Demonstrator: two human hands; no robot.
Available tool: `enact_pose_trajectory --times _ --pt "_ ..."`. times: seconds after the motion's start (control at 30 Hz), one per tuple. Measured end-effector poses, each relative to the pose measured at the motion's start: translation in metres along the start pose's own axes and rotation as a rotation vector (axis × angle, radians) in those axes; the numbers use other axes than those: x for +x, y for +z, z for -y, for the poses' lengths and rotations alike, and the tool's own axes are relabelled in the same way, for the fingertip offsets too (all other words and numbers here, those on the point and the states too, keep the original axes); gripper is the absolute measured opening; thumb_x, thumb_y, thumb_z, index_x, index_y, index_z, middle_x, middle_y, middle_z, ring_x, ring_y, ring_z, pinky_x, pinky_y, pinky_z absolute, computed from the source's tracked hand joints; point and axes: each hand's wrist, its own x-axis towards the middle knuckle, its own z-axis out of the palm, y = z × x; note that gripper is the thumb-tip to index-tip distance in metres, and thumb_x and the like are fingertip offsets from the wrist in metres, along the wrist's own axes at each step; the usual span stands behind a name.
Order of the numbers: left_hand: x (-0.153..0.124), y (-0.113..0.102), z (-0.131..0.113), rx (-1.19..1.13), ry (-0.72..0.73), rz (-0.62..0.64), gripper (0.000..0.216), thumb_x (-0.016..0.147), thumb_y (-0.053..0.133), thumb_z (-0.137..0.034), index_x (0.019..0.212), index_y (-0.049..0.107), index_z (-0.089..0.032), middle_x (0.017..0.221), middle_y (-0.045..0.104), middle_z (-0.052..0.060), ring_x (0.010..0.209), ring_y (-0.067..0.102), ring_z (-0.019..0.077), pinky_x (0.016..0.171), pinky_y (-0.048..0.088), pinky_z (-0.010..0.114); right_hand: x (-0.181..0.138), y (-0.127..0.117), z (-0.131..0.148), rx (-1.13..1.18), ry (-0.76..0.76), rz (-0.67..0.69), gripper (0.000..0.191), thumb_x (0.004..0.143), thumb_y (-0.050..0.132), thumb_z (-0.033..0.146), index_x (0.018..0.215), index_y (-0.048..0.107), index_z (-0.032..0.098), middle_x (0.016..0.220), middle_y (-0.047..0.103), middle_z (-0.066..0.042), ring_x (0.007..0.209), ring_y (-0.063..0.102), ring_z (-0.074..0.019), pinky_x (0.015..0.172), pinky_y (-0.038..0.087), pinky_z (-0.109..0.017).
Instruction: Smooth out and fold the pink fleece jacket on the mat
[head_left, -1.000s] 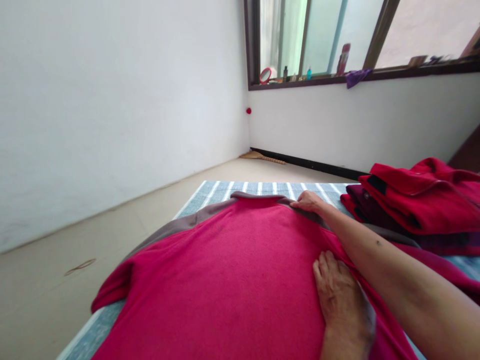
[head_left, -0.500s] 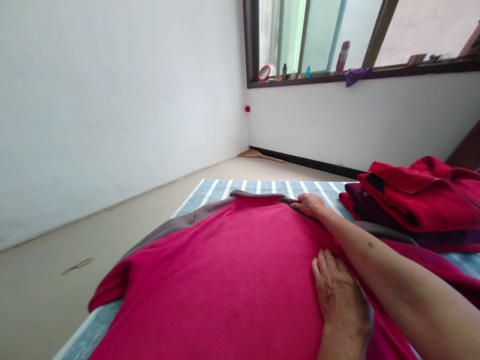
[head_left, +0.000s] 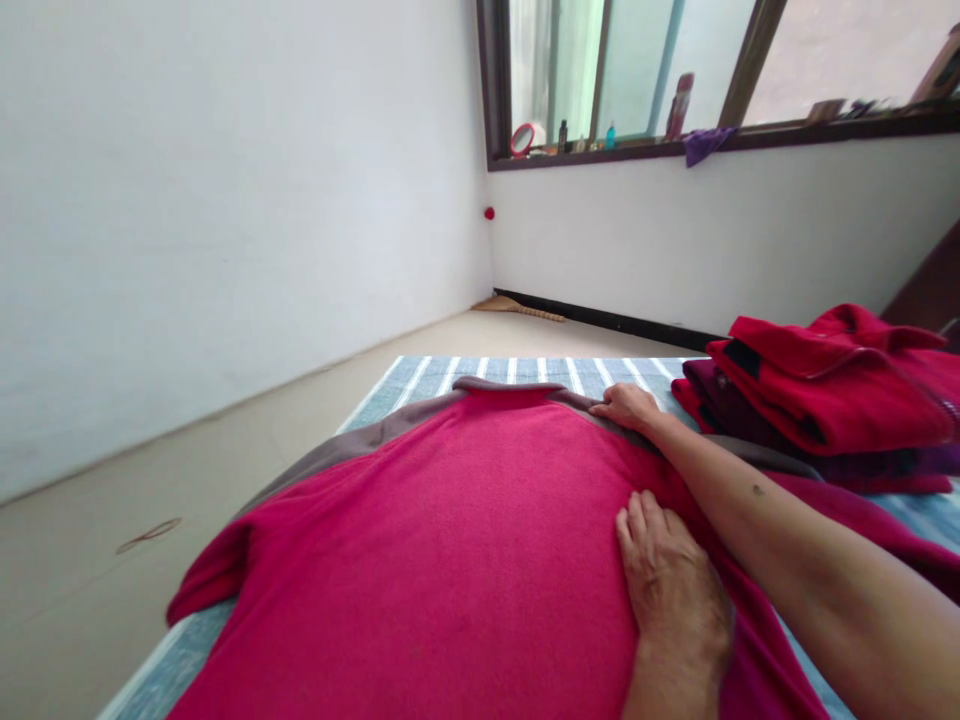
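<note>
A magenta fleece jacket (head_left: 420, 540) with a grey collar and grey shoulder panels lies spread out, back side up. One sleeve hangs toward the left edge, while the other stretches off to the right. My right hand (head_left: 631, 406) pinches the fabric at the right shoulder seam, close to the collar. Lower down, my left hand (head_left: 671, 570) lies flat on the right side of the jacket's back, its fingers stretched forward; its thumb is hidden. My right forearm passes beyond the left hand. Under the jacket is a blue-and-white striped cover (head_left: 420, 385).
A pile of folded red and dark clothes (head_left: 832, 390) sits on the cover at right. Small bottles and a round mirror (head_left: 522, 140) stand on the windowsill, where a purple cloth (head_left: 705, 146) hangs. A cord loop (head_left: 148, 535) and a broom-like object (head_left: 517, 308) lie on the floor.
My right hand has slid slightly outward along the shoulder seam, away from the collar. My left hand stays on the jacket's back. The view has shifted a little.
</note>
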Motion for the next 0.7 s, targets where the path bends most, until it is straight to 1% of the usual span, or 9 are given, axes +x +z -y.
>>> enact_pose_trajectory --times 0.1,0.2,0.3,0.4,0.47,0.6,0.7 --pt "0.001 0.001 0.000 -0.003 0.004 -0.004 0.052 0.087 0.046 -0.031 0.131 0.055 -0.004 0.145 0.045 0.020 0.138 0.035 0.0326 0.117 0.025 0.049 -0.013 -0.006 0.013 -0.037 -0.041 -0.052 0.035 0.089 0.053 0.042 0.104 0.068 0.014 0.106 0.067 -0.016 0.101 0.061 -0.0271 0.077 0.042 -0.031" --pt "0.002 0.002 0.001 -0.028 0.020 -0.008 0.054 0.089 0.043 -0.030 0.134 0.052 -0.003 0.145 0.045 0.021 0.138 0.035 0.0335 0.118 0.023 0.049 -0.033 -0.008 0.030 -0.050 -0.155 -0.110 0.031 0.094 0.046 0.031 0.114 0.061 0.014 0.116 0.062 -0.017 0.109 0.056 -0.0265 0.088 0.039 -0.033" --pt "0.003 0.003 0.003 -0.055 0.030 -0.012 0.055 0.089 0.040 -0.026 0.139 0.046 -0.004 0.145 0.045 0.020 0.137 0.036 0.0334 0.117 0.023 0.050 -0.052 0.002 0.039 -0.025 -0.294 -0.105 0.030 0.095 0.045 0.037 0.114 0.059 0.018 0.118 0.060 -0.012 0.110 0.055 -0.0224 0.093 0.036 -0.030" --pt "0.003 0.004 0.005 -0.065 0.035 -0.015 0.058 0.086 0.041 -0.022 0.141 0.042 -0.003 0.147 0.042 0.020 0.137 0.035 0.0334 0.117 0.022 0.050 -0.060 0.016 0.037 0.009 -0.346 -0.073 0.037 0.096 0.042 0.044 0.115 0.056 0.017 0.118 0.059 -0.011 0.109 0.054 -0.0212 0.095 0.035 -0.031" --pt "0.003 0.006 0.006 -0.059 0.043 -0.032 0.057 0.087 0.041 -0.022 0.140 0.044 -0.003 0.147 0.042 0.020 0.137 0.035 0.0330 0.117 0.023 0.049 -0.059 0.021 0.033 0.029 -0.352 -0.064 0.041 0.097 0.038 0.047 0.118 0.054 0.016 0.119 0.058 -0.012 0.109 0.054 -0.0212 0.096 0.035 -0.033" --pt "0.004 0.007 0.007 -0.040 0.053 -0.089 0.051 0.090 0.039 -0.022 0.137 0.049 -0.006 0.143 0.048 0.020 0.133 0.040 0.0314 0.115 0.027 0.049 -0.060 0.020 0.029 0.032 -0.356 -0.078 0.042 0.097 0.037 0.049 0.119 0.054 0.017 0.118 0.058 -0.012 0.109 0.054 -0.0221 0.096 0.035 -0.034" --pt "0.005 0.006 0.007 -0.045 0.064 -0.116 0.049 0.089 0.041 -0.021 0.136 0.051 -0.008 0.139 0.051 0.019 0.129 0.044 0.0308 0.113 0.030 0.047 -0.068 0.019 0.024 0.034 -0.371 -0.142 0.041 0.097 0.039 0.046 0.121 0.054 0.016 0.123 0.055 -0.014 0.116 0.050 -0.0250 0.102 0.031 -0.038"
